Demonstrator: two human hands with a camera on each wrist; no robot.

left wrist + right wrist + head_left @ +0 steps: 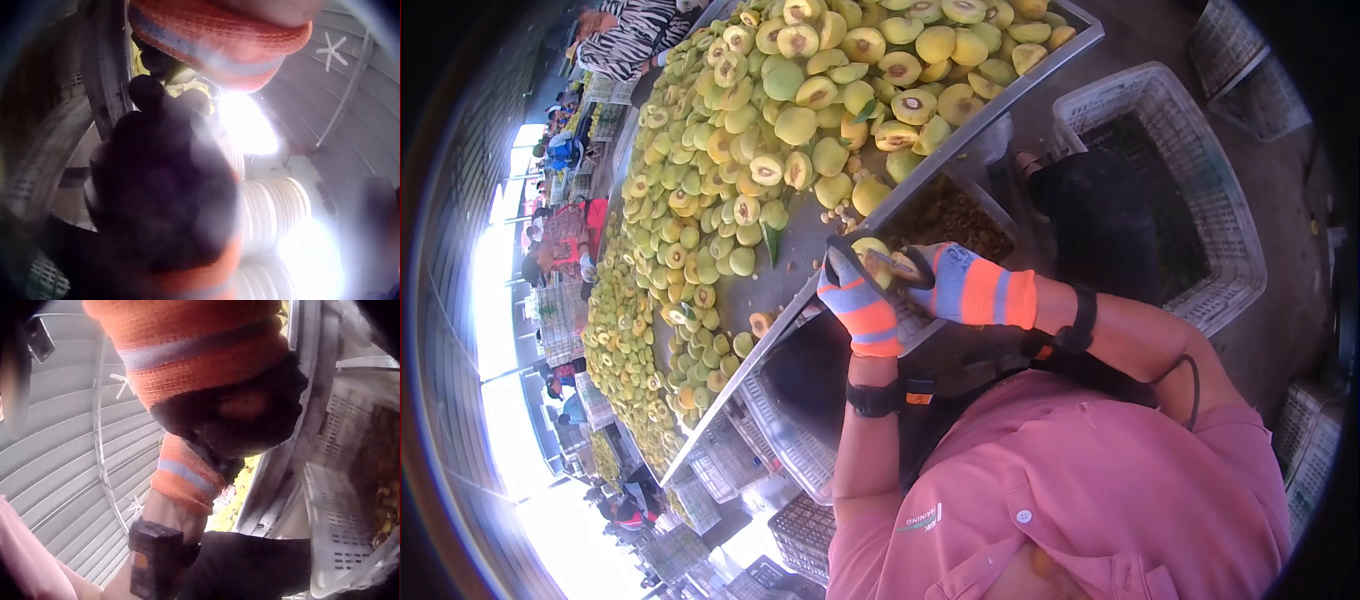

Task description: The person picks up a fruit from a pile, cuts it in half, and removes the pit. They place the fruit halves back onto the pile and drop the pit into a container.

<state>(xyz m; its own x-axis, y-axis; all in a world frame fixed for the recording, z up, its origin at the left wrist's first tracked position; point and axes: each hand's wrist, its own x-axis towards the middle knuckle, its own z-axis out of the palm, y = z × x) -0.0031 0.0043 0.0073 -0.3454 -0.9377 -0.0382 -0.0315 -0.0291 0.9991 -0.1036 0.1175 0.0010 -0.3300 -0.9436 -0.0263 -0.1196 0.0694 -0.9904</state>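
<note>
My gloved left hand (860,305) grips a cut yellow-green stone fruit (870,247) near the edge of the metal table. Close against it, my gloved right hand (972,284) has its fingers curled around a slim grey blade-like tool (912,264), which overlaps the fruit; the fingers hide most of it. Both gloves are orange and grey with dark palms. In the right wrist view, the right hand (231,406) covers the work, with the left hand (187,475) behind it. The left wrist view shows the left glove's cuff (212,44) above the darker right hand (169,187).
Halved fruits (795,125) are heaped across the metal table (795,225). Below its edge stands a container of brown pits (960,220). A large white crate (1235,215) is at the right. Other people (555,245) work along the far side.
</note>
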